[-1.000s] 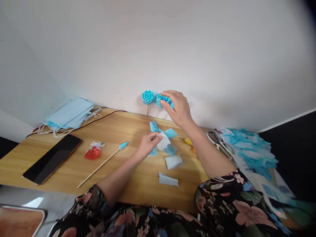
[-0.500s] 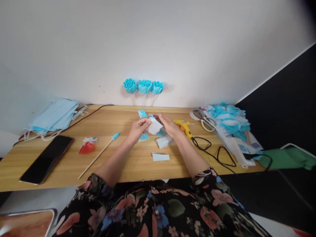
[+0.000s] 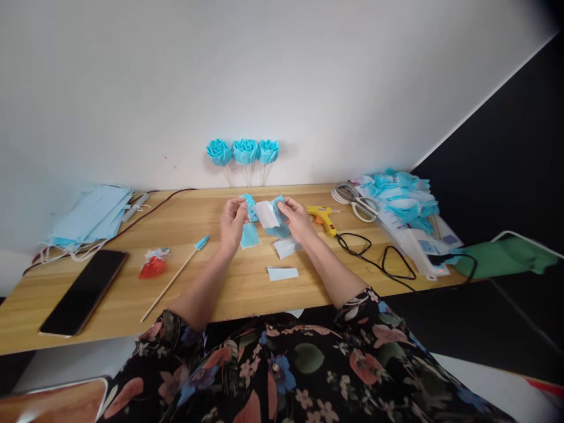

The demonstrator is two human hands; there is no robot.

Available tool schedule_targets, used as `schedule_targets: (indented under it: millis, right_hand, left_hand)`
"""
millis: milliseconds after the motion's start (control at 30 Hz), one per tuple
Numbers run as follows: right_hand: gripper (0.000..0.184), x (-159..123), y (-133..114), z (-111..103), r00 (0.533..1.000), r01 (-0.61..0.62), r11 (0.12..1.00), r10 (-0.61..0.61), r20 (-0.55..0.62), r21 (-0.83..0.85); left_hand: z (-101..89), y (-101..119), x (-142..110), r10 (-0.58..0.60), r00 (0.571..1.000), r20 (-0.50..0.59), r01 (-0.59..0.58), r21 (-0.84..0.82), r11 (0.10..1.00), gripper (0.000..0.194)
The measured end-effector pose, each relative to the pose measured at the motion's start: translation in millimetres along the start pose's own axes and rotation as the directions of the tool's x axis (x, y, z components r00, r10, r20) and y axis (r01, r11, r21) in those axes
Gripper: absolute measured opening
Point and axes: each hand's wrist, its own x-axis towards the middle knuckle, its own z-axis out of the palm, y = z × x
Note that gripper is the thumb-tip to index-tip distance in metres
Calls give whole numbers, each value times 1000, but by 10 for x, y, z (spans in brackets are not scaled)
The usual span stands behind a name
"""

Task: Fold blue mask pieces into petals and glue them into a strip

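Note:
In the head view my right hand (image 3: 296,220) pinches a white and blue piece of mask fabric (image 3: 267,215) by its blue edge. My left hand (image 3: 233,222) is apart from that piece, its thumb and fingers drawn together; whatever they hold, if anything, I cannot make out. Close beside its fingertips lies a crumpled blue strip (image 3: 249,203). A flat blue piece (image 3: 250,236) lies just below. Nearer me on the table are a pale folded piece (image 3: 286,247) and a narrow pale strip (image 3: 282,273).
Three blue fabric flowers (image 3: 245,151) lean on the wall. To the right are a yellow glue gun (image 3: 325,218), scissors (image 3: 363,208), blue scraps (image 3: 405,194) and a power strip (image 3: 425,258). Leftward lie a blue-tipped stick (image 3: 171,282), a red bag (image 3: 153,267), a phone (image 3: 83,294) and masks (image 3: 94,211).
My hands have moved apart. The left hand has let go of the white piece, which is now in the right hand with its blue edge showing. The view has shifted slightly.

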Motion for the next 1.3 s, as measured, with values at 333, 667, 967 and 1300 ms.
schedule_targets:
  millis: [333,667,967,1300]
  right_hand:
    - [41,11,124,17,998,62,991,-60,17,-122]
    - [40,-18,158,31,985,161,949,-136,108,-271]
    - [39,-6,204,22,987,158,940,-140,81,-301]
    - [37,-44,193,112,998,56,985,-54,14,-162]
  left_hand:
    - [99,-110,-74,-43,969,241,27,66,997,28]
    - [101,-123,-50,-119,989,81,110,110,988,12]
    - [90,-91,-38,-152,987,50,150,48,988,18]
    - [121,-51,-56,-348,934,77,357,-210,910,29]
